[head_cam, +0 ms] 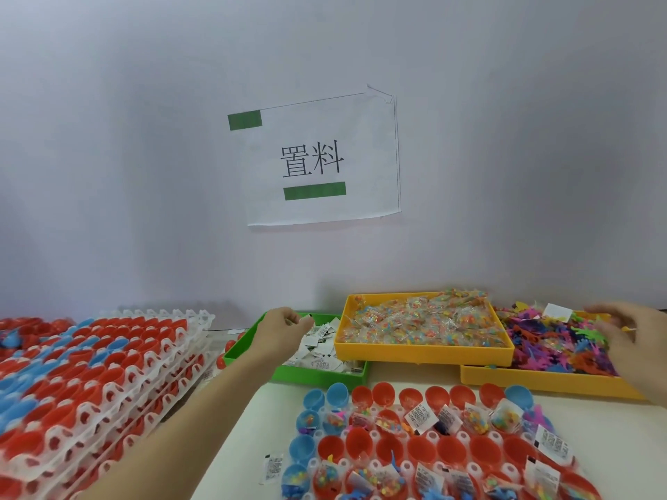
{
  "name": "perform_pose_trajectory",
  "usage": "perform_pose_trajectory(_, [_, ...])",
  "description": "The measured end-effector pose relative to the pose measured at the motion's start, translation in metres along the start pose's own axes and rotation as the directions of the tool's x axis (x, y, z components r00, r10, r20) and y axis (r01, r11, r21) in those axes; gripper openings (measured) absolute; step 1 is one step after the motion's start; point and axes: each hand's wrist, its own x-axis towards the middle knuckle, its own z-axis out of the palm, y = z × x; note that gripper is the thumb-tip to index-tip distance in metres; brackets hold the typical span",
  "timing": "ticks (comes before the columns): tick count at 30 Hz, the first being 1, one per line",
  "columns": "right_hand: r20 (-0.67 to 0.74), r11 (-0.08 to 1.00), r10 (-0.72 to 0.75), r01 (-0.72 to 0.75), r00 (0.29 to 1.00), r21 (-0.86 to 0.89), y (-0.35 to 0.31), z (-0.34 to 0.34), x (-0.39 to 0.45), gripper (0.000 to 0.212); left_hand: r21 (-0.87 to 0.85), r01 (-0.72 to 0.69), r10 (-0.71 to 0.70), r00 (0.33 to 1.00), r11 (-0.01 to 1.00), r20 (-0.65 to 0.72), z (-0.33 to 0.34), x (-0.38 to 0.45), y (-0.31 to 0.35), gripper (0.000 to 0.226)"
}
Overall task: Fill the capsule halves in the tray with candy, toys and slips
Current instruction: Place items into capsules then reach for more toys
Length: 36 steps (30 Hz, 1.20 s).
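At the lower right of the frame sits your tray (375,463) of red and blue capsule halves (382,391), its top row and parts of the third row bare, the rest already holding candy packets, toys and barcode slips. Just above it, your left hand (285,328) hangs over the green bin (288,373) of paper slips (317,351), fingers curled in as if pinching one, though you cannot tell whether a slip is caught. At the right edge, your right hand (628,333) spreads loosely over the yellow bin (541,380) of coloured plastic toys (552,344), gripping nothing visible. Between them stands a second yellow bin (422,353) of candy packets (422,323). The slips look feather-light and flimsy: pinch one by an edge. The toys look small, light and tangle-prone: lift one by a limb. Stacked trays (90,373) fill the left.
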Motion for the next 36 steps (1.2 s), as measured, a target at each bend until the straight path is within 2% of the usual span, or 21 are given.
perform_pose_trajectory(2, [0.033,0.998,-0.020,0.018,0.999,0.061,-0.001,0.002,-0.001,0.032,-0.143,0.009,-0.009,1.000,0.990,0.000,-0.004,-0.016,0.003,0.021])
perform_pose_trajectory(4, [0.103,0.985,-0.022,0.003,0.994,0.175,-0.023,-0.005,-0.010,0.056,-0.293,-0.004,0.012,1.000,0.956,0.027,-0.007,-0.039,0.007,0.020])
perform_pose_trajectory(6, [0.182,0.967,-0.044,-0.004,0.982,0.256,-0.071,-0.020,-0.027,0.075,-0.426,-0.014,0.045,0.997,0.905,0.063,-0.010,-0.065,0.011,0.019])
perform_pose_trajectory(8, [0.230,0.938,-0.079,-0.006,0.970,0.346,-0.131,-0.041,-0.053,0.079,-0.508,-0.029,0.087,0.992,0.861,0.090,-0.013,-0.088,0.015,0.021])
perform_pose_trajectory(10, [0.285,0.899,-0.142,0.003,0.948,0.438,-0.198,-0.058,-0.087,0.069,-0.539,-0.060,0.137,0.985,0.840,0.104,-0.019,-0.105,0.019,0.025])
perform_pose_trajectory(13, [0.361,0.882,-0.240,0.048,0.901,0.469,-0.277,-0.071,-0.126,0.020,-0.547,-0.114,0.203,0.974,0.829,0.104,-0.028,-0.123,0.026,0.024])
perform_pose_trajectory(14, [0.383,0.876,-0.269,0.060,0.884,0.479,-0.293,-0.071,-0.134,0.011,-0.543,-0.132,0.223,0.969,0.829,0.105,-0.030,-0.127,0.029,0.023])
perform_pose_trajectory(17, [0.455,0.867,-0.336,0.082,0.825,0.491,-0.328,-0.073,-0.153,0.013,-0.523,-0.178,0.271,0.957,0.833,0.106,-0.033,-0.137,0.039,0.022])
perform_pose_trajectory(19, [0.463,0.854,-0.352,0.077,0.814,0.514,-0.343,-0.076,-0.162,0.011,-0.513,-0.215,0.308,0.946,0.831,0.104,-0.035,-0.143,0.048,0.021])
perform_pose_trajectory(22, [0.418,0.829,-0.345,0.063,0.840,0.556,-0.358,-0.080,-0.170,0.009,-0.513,-0.259,0.361,0.926,0.819,0.108,-0.035,-0.154,0.062,0.016])
perform_pose_trajectory(28, [0.335,0.800,-0.209,-0.037,0.919,0.599,-0.371,-0.088,-0.177,0.009,-0.581,-0.302,0.492,0.847,0.756,0.201,-0.023,-0.169,0.082,0.012])
perform_pose_trajectory(32, [0.351,0.778,-0.181,-0.084,0.919,0.622,-0.376,-0.090,-0.177,0.007,-0.560,-0.350,0.543,0.810,0.751,0.222,-0.021,-0.167,0.080,0.013])
perform_pose_trajectory(36, [0.416,0.726,-0.174,-0.169,0.893,0.666,-0.383,-0.088,-0.182,0.007,-0.563,-0.352,0.525,0.833,0.748,0.176,-0.022,-0.162,0.078,0.010])
